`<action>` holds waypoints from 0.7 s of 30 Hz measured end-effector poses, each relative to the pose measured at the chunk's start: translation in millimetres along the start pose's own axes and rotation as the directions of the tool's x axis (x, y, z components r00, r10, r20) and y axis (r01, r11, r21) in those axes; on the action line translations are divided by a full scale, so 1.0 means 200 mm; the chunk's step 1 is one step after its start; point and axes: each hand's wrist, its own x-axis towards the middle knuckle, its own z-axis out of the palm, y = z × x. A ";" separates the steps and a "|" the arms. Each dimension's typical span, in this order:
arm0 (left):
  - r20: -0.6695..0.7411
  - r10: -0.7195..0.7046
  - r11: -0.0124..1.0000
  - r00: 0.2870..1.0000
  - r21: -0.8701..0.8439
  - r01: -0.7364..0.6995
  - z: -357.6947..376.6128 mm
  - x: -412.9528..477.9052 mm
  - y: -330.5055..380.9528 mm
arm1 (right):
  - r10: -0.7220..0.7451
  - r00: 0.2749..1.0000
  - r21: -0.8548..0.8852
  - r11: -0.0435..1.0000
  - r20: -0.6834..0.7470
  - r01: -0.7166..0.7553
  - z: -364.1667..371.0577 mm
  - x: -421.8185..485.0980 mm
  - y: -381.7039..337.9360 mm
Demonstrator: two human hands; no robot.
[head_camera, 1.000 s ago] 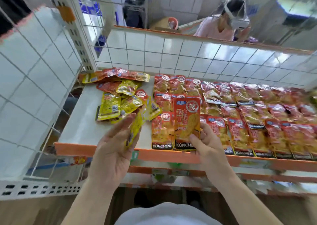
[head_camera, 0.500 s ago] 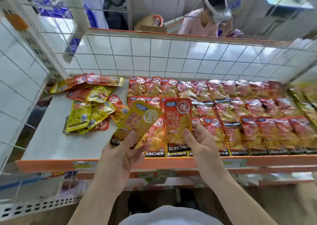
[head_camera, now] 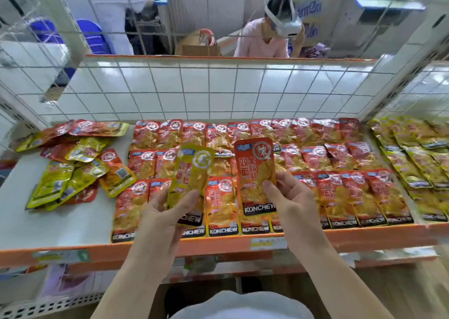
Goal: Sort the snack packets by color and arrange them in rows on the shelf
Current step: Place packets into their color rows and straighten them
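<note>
Head view, shelf holding red packets

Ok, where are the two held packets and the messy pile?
Held yellow packet [head_camera: 192, 175]: head view, printed middle.
Held red packet [head_camera: 255, 170]: head view, upper front.
Messy pile [head_camera: 85, 175]: head view, a yellow packet in it.

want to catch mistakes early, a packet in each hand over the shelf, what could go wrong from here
1. The left hand holds the yellow packet above the red rows; set down there, it would likely break the colour sorting, since the yellow rows lie at the far right.
2. The right hand holds the red packet over the front row at the shelf's orange lip; a nudge might push packets off.
</note>
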 end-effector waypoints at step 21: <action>-0.083 0.147 0.920 0.986 0.376 -0.106 0.45 -0.01 -0.23 | 0.068 0.992 -0.132 0.990 0.108 -0.053 -0.44 0.21 0.03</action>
